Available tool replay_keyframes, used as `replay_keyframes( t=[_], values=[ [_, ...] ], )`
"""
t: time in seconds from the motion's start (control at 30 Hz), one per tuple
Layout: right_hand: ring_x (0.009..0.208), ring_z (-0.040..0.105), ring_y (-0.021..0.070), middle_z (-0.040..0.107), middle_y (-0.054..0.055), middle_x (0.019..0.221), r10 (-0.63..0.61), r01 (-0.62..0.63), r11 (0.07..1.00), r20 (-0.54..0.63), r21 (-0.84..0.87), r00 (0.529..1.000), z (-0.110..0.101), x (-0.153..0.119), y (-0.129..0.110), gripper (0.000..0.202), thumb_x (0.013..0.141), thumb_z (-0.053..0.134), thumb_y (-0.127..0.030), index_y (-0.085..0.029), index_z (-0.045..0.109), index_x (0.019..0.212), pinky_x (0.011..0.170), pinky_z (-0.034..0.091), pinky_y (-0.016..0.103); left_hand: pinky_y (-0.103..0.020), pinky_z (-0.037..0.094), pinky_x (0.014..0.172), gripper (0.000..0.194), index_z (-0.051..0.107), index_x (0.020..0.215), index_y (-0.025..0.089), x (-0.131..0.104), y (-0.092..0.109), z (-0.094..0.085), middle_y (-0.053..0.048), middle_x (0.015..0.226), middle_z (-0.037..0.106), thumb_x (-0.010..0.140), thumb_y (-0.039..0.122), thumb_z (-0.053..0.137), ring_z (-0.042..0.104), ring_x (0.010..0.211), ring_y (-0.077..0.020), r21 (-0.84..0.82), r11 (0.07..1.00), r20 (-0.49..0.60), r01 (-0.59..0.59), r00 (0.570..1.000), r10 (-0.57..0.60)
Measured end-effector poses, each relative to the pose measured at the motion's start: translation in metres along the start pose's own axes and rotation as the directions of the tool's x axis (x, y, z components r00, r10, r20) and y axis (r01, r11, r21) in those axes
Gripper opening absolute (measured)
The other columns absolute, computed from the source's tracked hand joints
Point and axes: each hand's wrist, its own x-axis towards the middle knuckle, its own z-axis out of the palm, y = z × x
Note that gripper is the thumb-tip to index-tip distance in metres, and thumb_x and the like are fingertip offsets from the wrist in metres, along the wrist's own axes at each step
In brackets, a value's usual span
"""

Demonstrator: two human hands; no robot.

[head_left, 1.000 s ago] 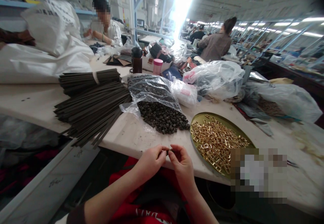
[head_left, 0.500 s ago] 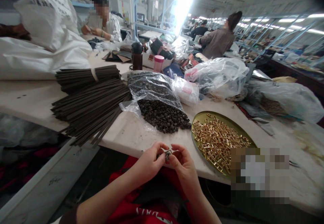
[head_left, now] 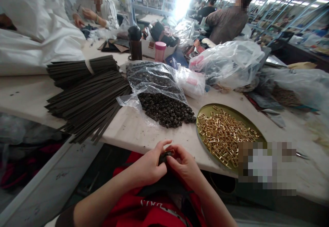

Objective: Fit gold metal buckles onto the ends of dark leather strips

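Just off the table's front edge, my left hand (head_left: 150, 167) and my right hand (head_left: 184, 163) meet over my lap. Small dark loops (head_left: 164, 156) lie in the curl of my left fingers, partly hidden. A gold rectangular buckle (head_left: 170, 151) shows at my right fingertips, right against the dark pieces. Whether it is threaded into a loop I cannot tell. Ahead, a heap of dark loops (head_left: 168, 112) spills from a clear plastic bag (head_left: 154, 78). To the right, many gold buckles (head_left: 226, 136) fill a round gold-coloured tray (head_left: 244, 118).
Bundled dark strips (head_left: 87, 98) spread over the table's left edge. Behind stand a dark bottle (head_left: 135, 43), a pink-lidded jar (head_left: 159, 51) and stuffed plastic bags (head_left: 228, 66). A metal tool tip (head_left: 302, 155) lies at the right. Two people work farther back.
A gold buckle now shows at my right fingertips, where a greyish loop was pinched between both hands. My left index finger has straightened somewhat. The view has tilted down slightly.
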Motion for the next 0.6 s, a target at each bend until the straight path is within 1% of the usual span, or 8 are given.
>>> replay_keyframes(
  t=[0.1, 0.23, 0.33, 0.4, 0.47, 0.53, 0.6],
  values=[
    [0.076, 0.059, 0.0158, 0.065, 0.001, 0.084, -0.055, 0.048, 0.994, -0.063, -0.101, 0.996, 0.001, -0.004, -0.001, 0.018, 0.074, 0.057, -0.02, -0.02, 0.06, 0.092, 0.072, 0.047, 0.029, -0.035, 0.041, 0.093, 0.062, 0.03, 0.133, 0.019, 0.002, 0.0, 0.0, -0.008, 0.113, 0.063, 0.073, 0.006, 0.045, 0.058, 0.102, -0.0199, -0.008, 1.0, -0.026, 0.021, 0.999, -0.021],
    [0.086, 0.061, 0.0182, 0.067, 0.002, 0.09, -0.119, 0.103, 0.99, -0.172, -0.102, 0.978, 0.0, -0.009, 0.001, 0.015, 0.075, 0.058, -0.021, -0.021, 0.059, 0.089, 0.079, 0.047, 0.032, -0.038, 0.04, 0.094, 0.061, 0.028, 0.135, 0.02, 0.003, -0.002, 0.001, -0.008, 0.112, 0.064, 0.078, 0.014, 0.049, 0.058, 0.101, -0.0202, -0.035, 0.999, -0.064, 0.021, 0.998, -0.023],
    [0.083, 0.062, 0.0178, 0.066, 0.002, 0.086, -0.139, 0.119, 0.987, -0.211, -0.108, 0.967, 0.0, -0.01, 0.003, 0.01, 0.075, 0.059, -0.022, -0.021, 0.058, 0.085, 0.076, 0.048, 0.031, -0.038, 0.041, 0.094, 0.061, 0.028, 0.135, 0.02, 0.002, -0.005, 0.002, -0.008, 0.113, 0.062, 0.078, 0.015, 0.05, 0.057, 0.103, -0.0204, -0.037, 0.999, -0.068, 0.015, 0.998, -0.017],
    [0.077, 0.061, 0.0165, 0.064, 0.001, 0.08, -0.126, 0.104, 0.988, -0.217, -0.111, 0.968, 0.001, -0.01, 0.004, 0.009, 0.074, 0.059, -0.021, -0.021, 0.057, 0.083, 0.071, 0.048, 0.029, -0.037, 0.041, 0.093, 0.06, 0.029, 0.135, 0.02, 0.0, -0.004, 0.002, -0.008, 0.112, 0.062, 0.078, 0.014, 0.049, 0.058, 0.102, -0.0199, -0.025, 0.999, -0.067, 0.024, 0.997, -0.025],
    [0.072, 0.059, 0.0149, 0.063, -0.001, 0.077, -0.095, 0.079, 0.993, -0.209, -0.085, 0.973, 0.001, -0.01, 0.005, 0.014, 0.072, 0.06, -0.02, -0.021, 0.055, 0.085, 0.066, 0.048, 0.026, -0.035, 0.042, 0.092, 0.06, 0.03, 0.134, 0.019, -0.001, -0.002, 0.003, -0.008, 0.109, 0.061, 0.078, 0.013, 0.049, 0.058, 0.101, -0.0193, -0.007, 0.999, -0.067, 0.037, 0.997, -0.037],
    [0.07, 0.059, 0.0138, 0.062, -0.001, 0.08, -0.051, 0.049, 0.999, -0.165, -0.018, 0.985, 0.002, -0.01, 0.006, 0.022, 0.071, 0.06, -0.019, -0.021, 0.055, 0.092, 0.064, 0.048, 0.025, -0.034, 0.042, 0.092, 0.059, 0.032, 0.133, 0.018, -0.003, 0.002, 0.004, -0.007, 0.107, 0.062, 0.076, 0.012, 0.049, 0.058, 0.099, -0.0189, 0.025, 0.998, -0.073, 0.052, 0.996, -0.05],
    [0.073, 0.06, 0.014, 0.062, 0.0, 0.085, -0.015, 0.02, 0.998, -0.097, 0.054, 0.995, 0.002, -0.011, 0.007, 0.027, 0.071, 0.059, -0.019, -0.021, 0.055, 0.098, 0.066, 0.049, 0.026, -0.033, 0.042, 0.091, 0.058, 0.034, 0.131, 0.018, -0.004, 0.006, 0.005, -0.005, 0.103, 0.062, 0.075, 0.011, 0.05, 0.058, 0.096, -0.0185, 0.064, 0.996, -0.089, 0.062, 0.994, -0.056]
  ],
)
